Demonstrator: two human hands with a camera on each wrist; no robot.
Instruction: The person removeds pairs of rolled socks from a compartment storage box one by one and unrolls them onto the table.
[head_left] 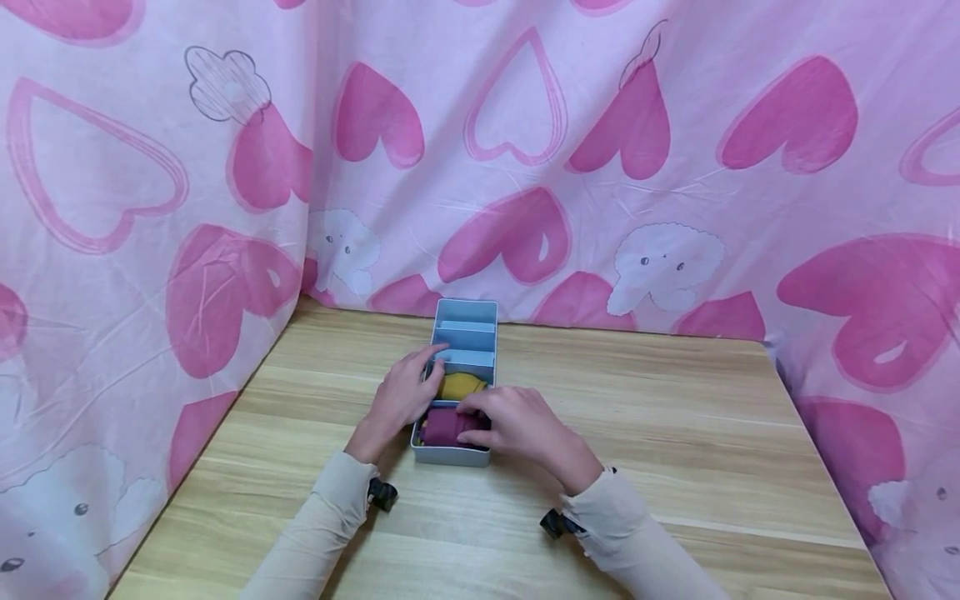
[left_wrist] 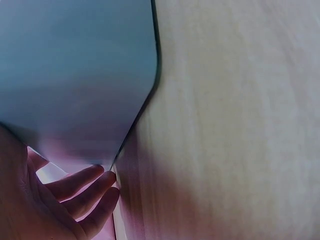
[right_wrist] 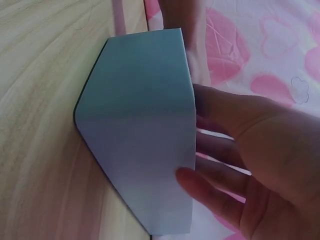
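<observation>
A long grey-blue divided box (head_left: pixel 451 456) lies in the head view with its compartments running away from me. Folded maroon cloth (head_left: pixel 444 425) fills the nearest compartment, and folded mustard cloth (head_left: pixel 461 386) is in the one behind it. My right hand (head_left: pixel 517 421) holds the maroon cloth at its right end, thumb toward the near side and forefinger toward the far side. In the right wrist view its fingers pass behind the box wall, which hides their tips. My left hand (head_left: pixel 401 393) rests at the box's left edge with loosely bent fingers, holding nothing.
The far compartments (head_left: pixel 468 340) show bare grey-blue walls and dividers. A wood-grain table (head_left: pixel 660 433) lies under the box. Pink heart-patterned cloth (head_left: pixel 517 208) hangs behind the table and along both sides.
</observation>
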